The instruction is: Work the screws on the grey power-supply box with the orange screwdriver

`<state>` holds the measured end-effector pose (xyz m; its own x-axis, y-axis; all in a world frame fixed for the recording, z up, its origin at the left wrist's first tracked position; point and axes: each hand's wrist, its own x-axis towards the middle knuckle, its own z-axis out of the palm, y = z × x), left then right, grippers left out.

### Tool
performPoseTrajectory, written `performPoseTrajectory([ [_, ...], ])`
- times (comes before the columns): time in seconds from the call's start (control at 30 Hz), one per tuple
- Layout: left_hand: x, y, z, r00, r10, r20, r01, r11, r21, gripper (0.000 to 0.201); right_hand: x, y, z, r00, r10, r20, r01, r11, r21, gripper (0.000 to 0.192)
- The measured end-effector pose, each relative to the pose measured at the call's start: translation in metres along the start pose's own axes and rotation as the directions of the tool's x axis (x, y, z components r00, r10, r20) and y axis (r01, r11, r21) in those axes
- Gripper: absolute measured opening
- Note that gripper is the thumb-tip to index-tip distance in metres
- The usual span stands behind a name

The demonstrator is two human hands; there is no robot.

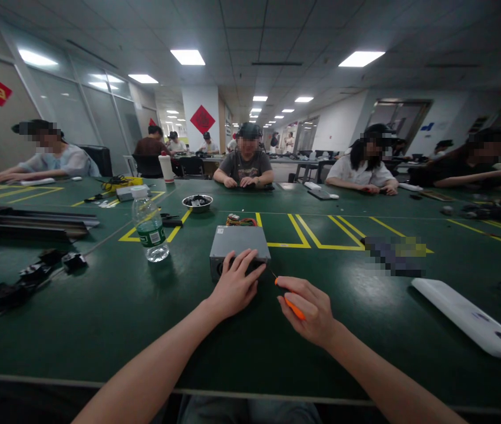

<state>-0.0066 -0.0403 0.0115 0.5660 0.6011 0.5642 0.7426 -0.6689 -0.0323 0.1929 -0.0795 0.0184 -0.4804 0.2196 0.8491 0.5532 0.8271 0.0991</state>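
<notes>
A grey metal computer power supply sits on the green table in front of me, a bundle of coloured cables at its far side. Resting on its near face and top edge, my left hand has its fingers stretched out and spread. My right hand is closed around an orange and black screwdriver. The thin shaft points at the power supply's near right corner; whether the tip touches it I cannot tell.
A water bottle and a metal bowl of small parts stand beyond my left hand. Black parts and metal rails lie at left. A white device lies at right. Several people sit around the table.
</notes>
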Motion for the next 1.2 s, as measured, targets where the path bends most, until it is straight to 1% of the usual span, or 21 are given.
performPoseTrajectory([
  [0.2, 0.001, 0.004, 0.0, 0.999, -0.051, -0.002, 0.051, 0.999, -0.018, 0.037, 0.005, -0.001, -0.003, 1.0, 0.022, -0.013, -0.022, 0.998, -0.061, 0.013],
  [0.4, 0.001, 0.008, 0.004, 0.996, -0.094, -0.005, 0.093, 0.995, -0.028, 0.036, 0.007, -0.003, -0.001, 0.998, -0.051, -0.021, 0.05, 0.997, -0.059, 0.011],
  [0.57, 0.002, 0.01, 0.004, 0.994, -0.106, -0.009, 0.106, 0.994, -0.033, 0.037, 0.006, -0.004, 0.0, 0.995, -0.096, 0.002, 0.096, 0.993, -0.068, 0.012],
  [0.67, 0.002, 0.01, 0.004, 0.995, -0.102, -0.018, 0.101, 0.994, -0.041, 0.036, 0.005, -0.004, 0.0, 0.995, -0.094, 0.024, 0.095, 0.993, -0.069, 0.013],
  [0.8, 0.002, 0.011, 0.004, 0.995, -0.095, -0.021, 0.094, 0.995, -0.025, 0.033, 0.003, -0.003, 0.0, 0.996, -0.081, 0.023, 0.082, 0.995, -0.05, 0.016],
  [0.9, 0.002, 0.011, 0.004, 0.997, -0.073, 0.004, 0.073, 0.997, 0.02, 0.037, 0.002, -0.003, 0.001, 0.996, -0.085, 0.02, 0.086, 0.995, -0.051, 0.016],
  [1.0, 0.002, 0.011, 0.004, 0.998, -0.05, 0.032, 0.047, 0.996, 0.071, 0.041, 0.004, -0.004, 0.0, 0.998, -0.063, 0.025, 0.065, 0.994, -0.088, 0.013],
  [1.2, -0.001, 0.014, 0.006, 0.998, -0.023, 0.055, 0.014, 0.988, 0.155, 0.045, 0.009, -0.004, -0.003, 1.0, -0.021, -0.019, 0.019, 0.994, -0.108, 0.014],
])
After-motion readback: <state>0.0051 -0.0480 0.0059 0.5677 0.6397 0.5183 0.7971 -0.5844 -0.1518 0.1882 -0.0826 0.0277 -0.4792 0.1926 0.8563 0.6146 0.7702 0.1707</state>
